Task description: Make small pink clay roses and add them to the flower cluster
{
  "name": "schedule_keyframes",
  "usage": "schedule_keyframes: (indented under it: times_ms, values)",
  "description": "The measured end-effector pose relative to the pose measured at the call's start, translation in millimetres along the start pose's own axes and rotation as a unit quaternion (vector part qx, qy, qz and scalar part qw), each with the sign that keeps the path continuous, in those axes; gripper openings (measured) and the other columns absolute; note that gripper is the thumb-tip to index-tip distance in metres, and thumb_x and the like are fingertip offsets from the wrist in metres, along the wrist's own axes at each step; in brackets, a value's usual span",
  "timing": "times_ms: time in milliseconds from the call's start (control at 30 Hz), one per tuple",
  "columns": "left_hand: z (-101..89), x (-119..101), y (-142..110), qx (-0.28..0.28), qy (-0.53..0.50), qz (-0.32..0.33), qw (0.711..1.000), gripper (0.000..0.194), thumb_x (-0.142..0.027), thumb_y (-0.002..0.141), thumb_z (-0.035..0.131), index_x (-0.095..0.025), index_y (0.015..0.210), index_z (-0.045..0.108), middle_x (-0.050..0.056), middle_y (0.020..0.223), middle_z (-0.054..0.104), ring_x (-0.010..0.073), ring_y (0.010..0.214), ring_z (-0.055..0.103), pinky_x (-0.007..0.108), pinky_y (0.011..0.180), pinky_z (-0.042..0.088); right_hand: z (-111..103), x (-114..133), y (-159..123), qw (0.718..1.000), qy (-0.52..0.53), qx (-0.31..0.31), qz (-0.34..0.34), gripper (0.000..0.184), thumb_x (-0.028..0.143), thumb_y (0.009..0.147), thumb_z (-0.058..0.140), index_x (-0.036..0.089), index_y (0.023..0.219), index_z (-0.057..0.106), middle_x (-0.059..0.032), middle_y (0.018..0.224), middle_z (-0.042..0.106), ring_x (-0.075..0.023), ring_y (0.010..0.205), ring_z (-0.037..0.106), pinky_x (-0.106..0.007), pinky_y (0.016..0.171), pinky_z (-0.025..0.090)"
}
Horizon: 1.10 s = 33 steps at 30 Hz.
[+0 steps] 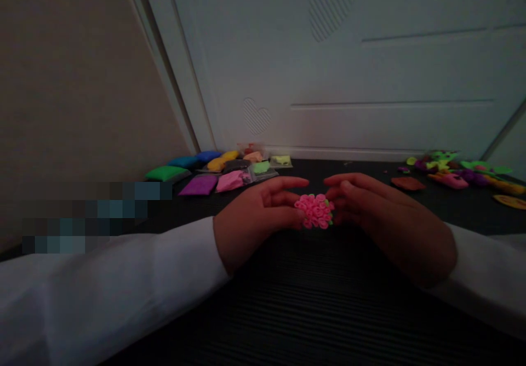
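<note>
A small cluster of pink clay roses [314, 211] with bits of green at its edge is between my two hands, just above or on the dark table; I cannot tell which. My left hand [263, 212] grips its left side, thumb in front and fingers behind, with the index finger stretched out above. From the right, my right hand [382, 218] curves around the other side, its fingertips against the roses. The right thumb and lower fingers are partly hidden in shadow.
At the back left of the table [296, 311] lie several packs of coloured clay, among them a purple pack [198, 185], a pink pack [230, 181] and a green pack [166, 173]. A brown clay piece [407, 183] and colourful clay figures [452, 178] lie back right, before a white panel [390, 75].
</note>
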<state>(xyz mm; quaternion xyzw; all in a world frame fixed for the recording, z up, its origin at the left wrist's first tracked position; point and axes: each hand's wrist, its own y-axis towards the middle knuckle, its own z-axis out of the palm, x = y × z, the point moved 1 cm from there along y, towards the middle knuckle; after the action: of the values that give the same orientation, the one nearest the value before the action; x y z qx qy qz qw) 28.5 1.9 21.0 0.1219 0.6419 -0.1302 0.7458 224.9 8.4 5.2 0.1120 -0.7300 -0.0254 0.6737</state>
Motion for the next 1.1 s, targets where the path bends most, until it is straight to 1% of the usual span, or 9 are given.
schedule_keyframes:
  times_ms: [167,300,400,533,633,767,833,1000,1100]
  values:
    - [0.0,-3,2,0.003,-0.013,-0.019,1.000,0.054,-0.007,0.067,0.083,-0.013,0.117,0.065,-0.002,0.076,0.076,0.0116,0.070,0.068,0.025,0.072,0.050,1,2,-2,1.000,-0.002,0.009,0.007,0.043,0.054,0.078,0.068,0.024,0.109,0.069,-0.0053,0.095,0.076,-0.0249,0.088,0.071,-0.048,0.088,0.053]
    - [1.5,-3,1,0.007,-0.004,-0.016,1.000,0.052,-0.008,0.069,0.083,-0.014,0.118,0.066,-0.001,0.081,0.076,0.0121,0.072,0.067,0.026,0.072,0.048,1,3,-6,1.000,-0.007,0.018,0.014,0.040,0.044,0.075,0.075,0.023,0.108,0.069,-0.0024,0.093,0.073,-0.0198,0.081,0.069,-0.039,0.076,0.052]
    - [1.6,-2,0,0.013,0.008,-0.011,1.000,0.048,-0.009,0.071,0.083,-0.015,0.117,0.068,0.000,0.085,0.077,0.0127,0.073,0.066,0.027,0.073,0.047,1,5,-8,0.999,-0.009,0.034,0.019,0.044,0.039,0.071,0.082,0.023,0.109,0.068,-0.0009,0.094,0.073,-0.0169,0.079,0.069,-0.034,0.072,0.053]
    - [0.3,1,0,0.025,0.014,-0.003,1.000,0.045,-0.009,0.072,0.084,-0.017,0.114,0.069,0.001,0.091,0.077,0.0152,0.080,0.069,0.029,0.078,0.048,2,9,-10,0.998,-0.008,0.064,0.026,0.047,0.035,0.069,0.085,0.023,0.110,0.066,-0.0022,0.099,0.075,-0.0184,0.083,0.074,-0.033,0.073,0.058]
    - [-0.2,1,0,0.033,0.011,0.000,0.999,0.045,-0.009,0.073,0.085,-0.018,0.114,0.070,0.003,0.096,0.078,0.0172,0.087,0.071,0.031,0.083,0.049,3,12,-9,0.997,-0.002,0.078,0.026,0.045,0.034,0.068,0.084,0.023,0.108,0.065,-0.0023,0.095,0.076,-0.0188,0.084,0.076,-0.032,0.075,0.062]
    - [-0.2,1,-1,0.038,-0.001,0.002,0.999,0.042,-0.015,0.073,0.087,-0.018,0.111,0.071,0.003,0.096,0.078,0.0176,0.087,0.071,0.032,0.086,0.050,3,13,-8,0.997,0.002,0.081,0.016,0.044,0.034,0.067,0.087,0.023,0.104,0.066,-0.0017,0.091,0.078,-0.0190,0.085,0.077,-0.032,0.080,0.063]
    - [-0.3,1,-1,0.039,-0.001,0.006,0.999,0.043,-0.014,0.071,0.087,-0.018,0.111,0.072,0.003,0.095,0.078,0.0171,0.086,0.071,0.031,0.086,0.050,2,12,-8,0.997,0.000,0.074,0.008,0.042,0.034,0.070,0.086,0.023,0.105,0.066,-0.0024,0.094,0.079,-0.0196,0.086,0.077,-0.033,0.080,0.063]
    - [-1.1,1,0,0.044,0.014,0.022,0.999,0.047,-0.004,0.068,0.085,-0.017,0.111,0.071,0.001,0.091,0.078,0.0145,0.084,0.071,0.028,0.079,0.050,2,10,-7,0.998,-0.004,0.065,-0.005,0.038,0.031,0.073,0.082,0.024,0.107,0.066,-0.0030,0.097,0.079,-0.0199,0.087,0.078,-0.034,0.079,0.063]
    - [-1.7,0,0,0.030,0.021,0.033,0.999,0.045,-0.006,0.069,0.084,-0.017,0.110,0.071,0.000,0.089,0.078,0.0127,0.078,0.069,0.027,0.075,0.050,1,10,-7,0.998,-0.007,0.062,-0.006,0.040,0.032,0.072,0.083,0.023,0.107,0.066,-0.0027,0.095,0.079,-0.0201,0.085,0.078,-0.034,0.076,0.063]
